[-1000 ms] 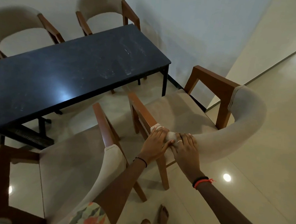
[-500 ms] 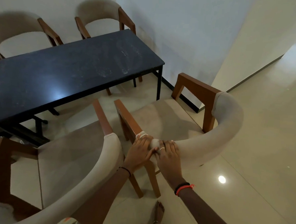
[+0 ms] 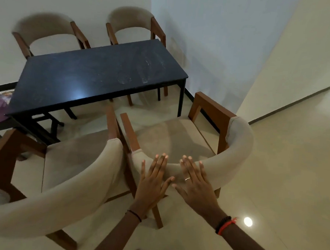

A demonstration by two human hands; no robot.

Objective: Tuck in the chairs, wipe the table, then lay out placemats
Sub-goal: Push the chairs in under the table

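Dark table (image 3: 98,77) just beyond the hands, with the right near chair (image 3: 239,140) in front of it, seat not under the top. Pressed flat on that chair's padded backrest, side by side: left hand (image 3: 151,187) and right hand (image 3: 197,189), fingers straight, grasping nothing.

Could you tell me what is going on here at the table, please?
A person is pressing both palms flat, left hand and right hand, against the padded back of the near right chair, which stands pulled out from the dark table. The near left chair is also out from the table, while the two far chairs sit close to its far edge. The tabletop shows smudges and carries no placemats, so wiping and laying are not yet done.
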